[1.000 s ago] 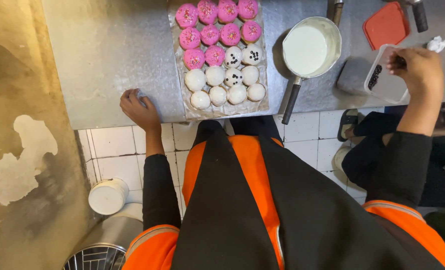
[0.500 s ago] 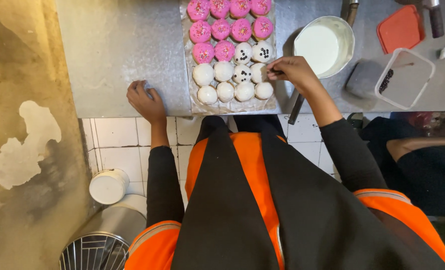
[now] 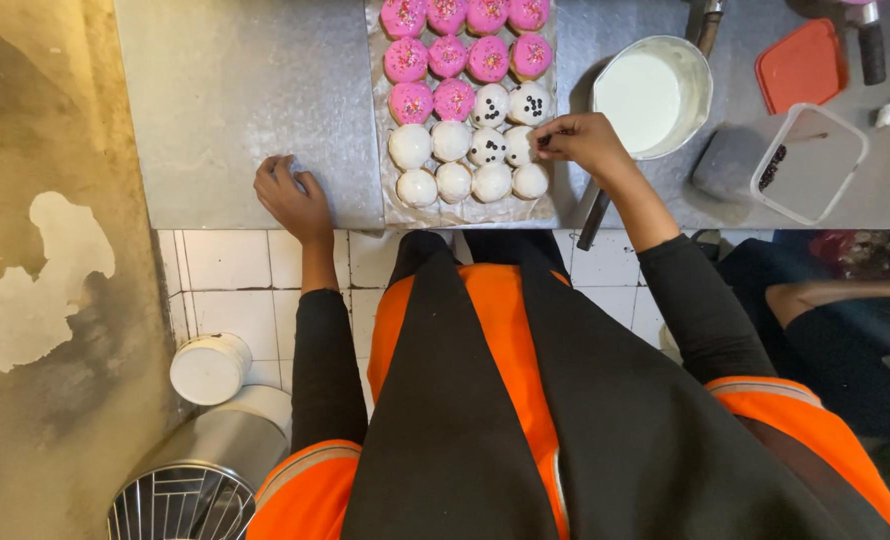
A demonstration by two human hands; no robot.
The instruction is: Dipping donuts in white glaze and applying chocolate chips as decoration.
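Steel counter: right hand pinching a dark bit over white-iced rounds; left hand spread flat.

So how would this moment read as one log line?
left hand: flat on counter | right hand: fingers at white bun | tray: pink and white buns

Pink-iced doughnuts: ten. White-iced doughnuts: ten, three of them dotted dark. Saucepan of white icing: one. Clear plastic tub: one. Red lid: one.

Bare counter lies open left of the tray; a saucepan crowds its right.
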